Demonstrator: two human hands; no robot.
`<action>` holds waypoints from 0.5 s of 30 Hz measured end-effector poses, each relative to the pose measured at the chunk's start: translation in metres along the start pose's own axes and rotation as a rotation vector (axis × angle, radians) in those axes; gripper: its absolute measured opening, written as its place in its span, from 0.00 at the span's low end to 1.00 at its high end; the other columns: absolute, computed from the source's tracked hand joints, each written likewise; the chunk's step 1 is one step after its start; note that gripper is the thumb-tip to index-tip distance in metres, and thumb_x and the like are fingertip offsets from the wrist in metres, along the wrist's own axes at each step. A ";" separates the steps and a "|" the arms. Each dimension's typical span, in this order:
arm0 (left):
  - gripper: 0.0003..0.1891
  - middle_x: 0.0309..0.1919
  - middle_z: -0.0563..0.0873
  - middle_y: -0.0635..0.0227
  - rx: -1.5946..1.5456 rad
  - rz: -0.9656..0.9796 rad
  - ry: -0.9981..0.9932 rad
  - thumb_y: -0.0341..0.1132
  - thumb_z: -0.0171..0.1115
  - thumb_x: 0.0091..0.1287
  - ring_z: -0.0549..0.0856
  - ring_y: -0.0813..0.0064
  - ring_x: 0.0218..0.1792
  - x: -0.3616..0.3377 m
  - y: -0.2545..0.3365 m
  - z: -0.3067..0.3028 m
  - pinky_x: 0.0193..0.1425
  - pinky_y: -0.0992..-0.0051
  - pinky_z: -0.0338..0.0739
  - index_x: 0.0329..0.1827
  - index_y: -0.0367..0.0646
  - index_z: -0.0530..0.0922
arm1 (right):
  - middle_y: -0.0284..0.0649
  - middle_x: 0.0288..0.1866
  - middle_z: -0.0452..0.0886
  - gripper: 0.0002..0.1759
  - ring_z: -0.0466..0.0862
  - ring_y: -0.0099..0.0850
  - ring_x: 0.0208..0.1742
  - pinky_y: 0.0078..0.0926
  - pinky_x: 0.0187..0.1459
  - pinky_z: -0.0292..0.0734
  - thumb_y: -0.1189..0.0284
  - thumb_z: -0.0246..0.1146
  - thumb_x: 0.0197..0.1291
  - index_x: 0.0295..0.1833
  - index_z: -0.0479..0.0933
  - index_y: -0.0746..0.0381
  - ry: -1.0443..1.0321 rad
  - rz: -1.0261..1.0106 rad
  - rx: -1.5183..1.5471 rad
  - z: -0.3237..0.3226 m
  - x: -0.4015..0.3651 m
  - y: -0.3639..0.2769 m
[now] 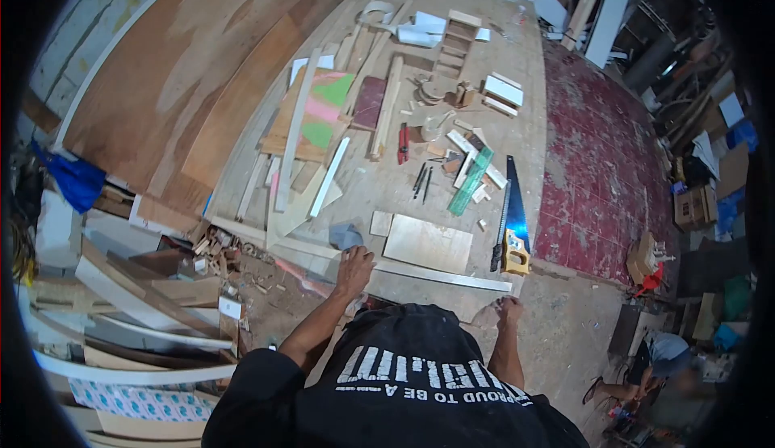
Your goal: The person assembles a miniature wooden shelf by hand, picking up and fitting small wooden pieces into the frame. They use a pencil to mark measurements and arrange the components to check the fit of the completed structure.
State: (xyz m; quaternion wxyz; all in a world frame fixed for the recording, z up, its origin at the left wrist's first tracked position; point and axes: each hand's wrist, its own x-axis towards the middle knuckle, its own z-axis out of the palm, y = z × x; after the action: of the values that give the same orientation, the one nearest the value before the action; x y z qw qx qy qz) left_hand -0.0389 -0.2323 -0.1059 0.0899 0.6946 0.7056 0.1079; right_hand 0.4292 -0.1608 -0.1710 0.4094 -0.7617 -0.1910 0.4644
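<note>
L hand [355, 269] at L end of long, thin, white-edged strip [444, 276], fingers bent; can't tell if gripping. R hand [508, 309] nr strip's R end, fingers curled; grip unclear too. Strip lies along near edge of lt-brown wooden surface [504, 52]. Crumpled grey cloth [345, 236] just beyond L hand. Pale rectangular wood board [428, 244] beyond strip, approx. mid. Yellow-handled handsaw w/ dark blade [517, 254] beyond strip's R end. Slim red cutter knife [403, 143] farther back, nr. scrap wood.
</note>
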 end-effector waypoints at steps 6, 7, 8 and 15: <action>0.19 0.57 0.76 0.53 -0.191 -0.225 0.103 0.39 0.63 0.65 0.72 0.53 0.62 0.038 -0.021 -0.010 0.62 0.53 0.68 0.55 0.37 0.80 | 0.56 0.36 0.85 0.15 0.85 0.46 0.34 0.41 0.42 0.79 0.75 0.61 0.50 0.42 0.80 0.75 0.219 -0.409 -0.510 0.017 -0.015 -0.009; 0.19 0.57 0.76 0.53 -0.190 -0.210 0.110 0.39 0.63 0.65 0.72 0.53 0.62 0.049 -0.027 -0.007 0.62 0.53 0.68 0.55 0.37 0.80 | 0.56 0.36 0.85 0.15 0.85 0.46 0.34 0.41 0.42 0.79 0.75 0.61 0.50 0.42 0.80 0.75 0.228 -0.412 -0.497 0.020 -0.019 -0.019; 0.20 0.59 0.74 0.52 -0.186 -0.234 0.129 0.39 0.63 0.65 0.71 0.51 0.63 0.060 -0.033 -0.004 0.64 0.52 0.67 0.57 0.36 0.78 | 0.56 0.38 0.85 0.16 0.85 0.46 0.38 0.40 0.44 0.79 0.75 0.61 0.51 0.43 0.80 0.74 0.269 -0.454 -0.554 0.025 -0.021 -0.030; 0.46 0.79 0.45 0.49 -0.267 -0.500 -0.096 0.49 0.66 0.64 0.44 0.44 0.79 0.153 -0.054 0.014 0.77 0.42 0.49 0.77 0.36 0.52 | 0.56 0.50 0.82 0.21 0.83 0.44 0.50 0.38 0.52 0.76 0.70 0.61 0.56 0.53 0.77 0.72 0.080 -0.623 -0.406 0.081 0.005 -0.133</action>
State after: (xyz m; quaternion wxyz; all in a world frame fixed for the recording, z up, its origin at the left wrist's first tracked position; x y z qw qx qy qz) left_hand -0.0904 -0.0799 -0.1306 0.2378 0.4854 0.8294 0.1413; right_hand 0.3738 -0.0430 -0.0859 0.3788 -0.7503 -0.4857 0.2402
